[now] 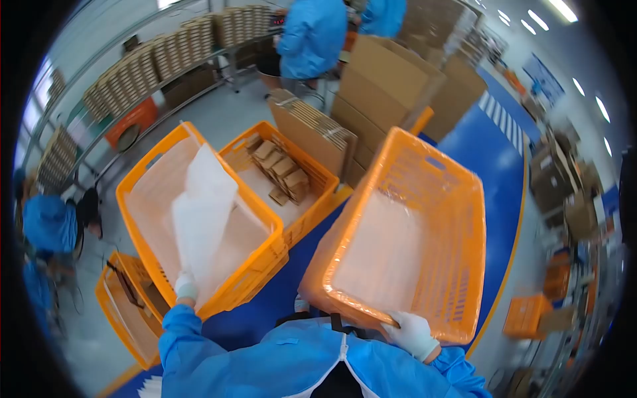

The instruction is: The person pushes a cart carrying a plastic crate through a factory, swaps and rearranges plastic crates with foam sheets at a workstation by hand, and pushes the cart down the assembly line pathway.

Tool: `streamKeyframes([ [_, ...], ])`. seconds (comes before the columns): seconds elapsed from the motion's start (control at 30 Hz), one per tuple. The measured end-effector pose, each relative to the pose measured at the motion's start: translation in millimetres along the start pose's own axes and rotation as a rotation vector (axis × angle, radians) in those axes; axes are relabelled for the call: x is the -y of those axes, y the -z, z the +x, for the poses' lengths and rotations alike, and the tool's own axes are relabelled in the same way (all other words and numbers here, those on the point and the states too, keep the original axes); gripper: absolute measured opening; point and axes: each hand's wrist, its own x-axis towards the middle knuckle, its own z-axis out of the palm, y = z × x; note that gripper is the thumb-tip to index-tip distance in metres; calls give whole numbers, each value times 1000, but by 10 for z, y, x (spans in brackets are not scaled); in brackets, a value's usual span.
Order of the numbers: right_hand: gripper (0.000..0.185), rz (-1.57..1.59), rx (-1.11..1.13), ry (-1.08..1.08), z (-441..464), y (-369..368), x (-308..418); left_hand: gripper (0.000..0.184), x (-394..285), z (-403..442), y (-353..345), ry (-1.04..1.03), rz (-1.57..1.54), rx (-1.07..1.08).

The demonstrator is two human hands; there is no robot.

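Observation:
White gloves cover both of my hands. At the near end of the left orange crate (257, 255), my left hand (186, 286) is closed on a white sheet (202, 199), which hangs partly folded and blurred over the crate's pale lining. On the right, my right hand (411, 333) grips the near rim of a tilted orange crate (472, 219). A pale liner (378, 245) covers that crate's floor, and clear film shines along its rim. The fingertips of my right hand are partly hidden at the rim.
Behind the left crate, another orange crate (325, 176) holds folded brown cardboard pieces (282, 169). Large cartons (378, 79) stand beyond. One more crate (109, 318) sits at the lower left. People in blue work at the back (312, 36) and far left (48, 222).

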Motion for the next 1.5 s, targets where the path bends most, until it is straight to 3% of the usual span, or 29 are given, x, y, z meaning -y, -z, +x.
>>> streamKeyframes([
  [0.03, 33, -26, 4, 40, 8, 31, -6, 35, -698, -333, 5, 36, 825, 231],
  [0.1, 35, -47, 61, -47, 31, 137, 4, 47, -432, -157, -294, -325, 411, 284],
  [0.13, 36, -41, 57, -38, 46, 131, 15, 52, 175, 333, -662, -25, -76, 228],
  [0.17, 38, -42, 66, -17, 64, 154, -2, 53, -192, 207, -466, -89, 283, 169],
  [0.2, 39, -31, 48, 51, 88, 96, -150, 53, -1136, -277, -65, -154, 442, 124],
  [0.23, 38, -8, 87, 11, 59, -7, -364, 54, -1069, -381, -94, -254, 283, -274],
  [0.27, 37, -2, 140, -9, 175, -6, -520, 53, -1745, -800, 189, -263, 200, -446],
  [0.3, 37, -87, 223, 112, 136, 11, -598, 50, -2012, -1131, 359, -404, 31, -614],
  [0.33, 36, -134, 287, 196, 94, 42, -675, 45, -2151, -1368, 468, -391, -62, -678],
  [0.37, 36, -180, 355, 276, 56, 86, -748, 42, -2256, -1672, 514, -354, -347, -675],
  [0.47, 35, -267, 511, 404, -3, 239, -918, 26, -2429, -2857, 441, -285, -602, -796],
  [0.57, 34, -280, 544, 375, -17, 360, -983, 25, -2018, -3904, -316, -3, -814, -797],
  [0.7, 35, -187, 518, 281, -16, 486, -1030, 35, -1256, -5539, -1593, 487, -635, -562],
  [0.8, 37, -114, 477, 186, 15, 564, -1099, 43, -992, -6510, -1615, 787, -407, -468],
  [0.93, 30, -202, 520, 451, 97, 396, -1586, 46, 42, -7299, -1821, 1029, -481, -720],
  [0.97, 30, -160, 521, 435, -34, 368, -1574, 47, 451, -7444, -1902, 1094, -745, -804],
  [1.0, 30, -120, 519, 417, -182, 357, -1551, 29, 1235, -7695, -2120, 899, -1494, -789],
  [1.03, 30, -77, 513, 400, -337, 326, -1512, 16, 1058, -7971, -1783, 405, -1582, -634],
  [1.07, 31, -31, 503, 387, -479, 274, -1453, 24, 1210, -7998, -1651, 564, -1868, -836],
  [1.1, 31, 16, 492, 377, -617, 189, -1380, 18, 1763, -8146, -1732, 310, -1936, -835],
  [1.17, 28, 27, 467, 349, -128, -195, -1977, 18, 1970, -8282, -1343, 417, -1718, -1048],
  [1.2, 26, 35, 439, 303, 45, -331, -2191, 25, 1970, -8212, -1100, 667, -1647, -1247],
  [1.27, 17, -99, 359, 381, -599, -345, -1734, 48, 1910, -8237, -454, 708, -1776, -1396],
  [1.3, 15, -259, 329, 662, -1030, -353, -1462, 62, 2235, -8227, -354, 609, -1889, -1409],
  [1.33, 16, -427, 291, 938, -1374, -431, -1311, 64, 2483, -8218, -199, 550, -1931, -1441],
  [1.4, 19, -385, 239, 879, -1761, -581, -1240, 67, 2906, -8158, -17, 445, -2002, -1537],
  [1.47, 22, -708, 181, 909, -2075, -604, -1203, 49, 3428, -8077, 82, 239, -2122, -1555],
  [1.5, 22, -687, 131, 866, -2418, -648, -1034, 56, 3716, -8020, 56, 275, -2141, -1535],
])
